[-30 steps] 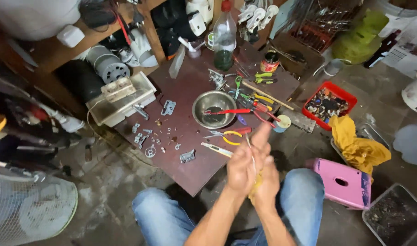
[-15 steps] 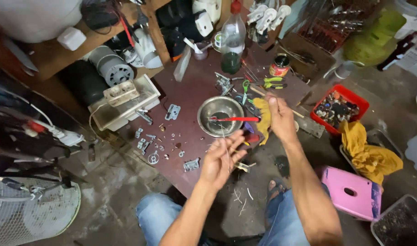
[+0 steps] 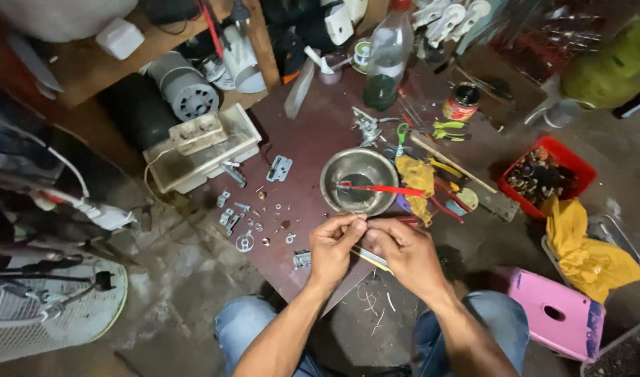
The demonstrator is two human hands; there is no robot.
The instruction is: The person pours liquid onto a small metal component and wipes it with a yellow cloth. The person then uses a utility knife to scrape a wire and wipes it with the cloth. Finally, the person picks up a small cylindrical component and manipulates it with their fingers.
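Note:
My left hand (image 3: 336,248) and my right hand (image 3: 406,253) meet fingertip to fingertip over the near edge of a dark brown board (image 3: 309,139). Together they pinch a small piece that is too tiny to make out. Under my right hand lies a yellow-handled tool (image 3: 373,260). Just beyond my fingers stands a round metal bowl (image 3: 348,171) with a red-handled tool (image 3: 386,189) laid across it. A yellow rag (image 3: 418,178) lies to the right of the bowl. Loose screws and small metal brackets (image 3: 253,218) are scattered to the left of my left hand.
On the board's far side are a white tray (image 3: 205,150), a plastic bottle (image 3: 388,56), a tin (image 3: 461,102) and pliers. A red box of parts (image 3: 543,174), a yellow cloth (image 3: 589,255) and a pink stool (image 3: 554,314) sit on the floor at right. A fan guard (image 3: 47,321) lies at left.
My right hand has come back from the yellow rag beside the bowl. Both hands have drawn together at the board's near edge, fingertips now closed on a small piece.

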